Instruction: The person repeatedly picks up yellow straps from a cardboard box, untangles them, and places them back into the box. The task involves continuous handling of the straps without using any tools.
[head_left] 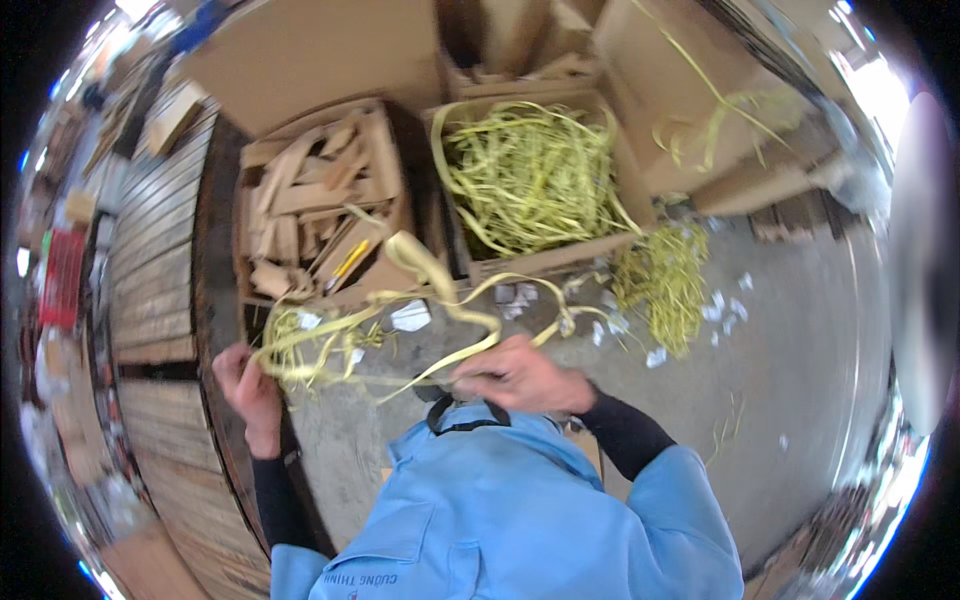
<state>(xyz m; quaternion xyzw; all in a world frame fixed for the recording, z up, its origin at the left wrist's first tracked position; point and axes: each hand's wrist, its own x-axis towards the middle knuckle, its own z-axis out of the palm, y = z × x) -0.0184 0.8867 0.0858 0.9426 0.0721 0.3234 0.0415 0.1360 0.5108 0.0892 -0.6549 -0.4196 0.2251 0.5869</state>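
Observation:
A length of yellow plastic strapping (pixel 440 294) loops in the air in front of me, curling between my two hands. At its left side my left hand (pixel 248 392) is closed on the strap, fingers bent. My right hand (pixel 525 374), closed too, pinches the strap near the middle, low in front of my body. Just beyond them, a yellow box cutter (pixel 351 259) lies on cardboard scraps (pixel 318 185) in an open carton. More loose strapping (pixel 300 340) hangs or lies in a tangle beside my left hand; where it rests is unclear.
A second open carton (pixel 555 262) is heaped with tangled yellow strapping (pixel 530 175). More strapping (pixel 668 290) is piled on the concrete floor (pixel 780 380) among white paper scraps (pixel 655 357). Wooden pallets (pixel 160 260) run along my left. Large cardboard sheets (pixel 320 55) stand behind the cartons.

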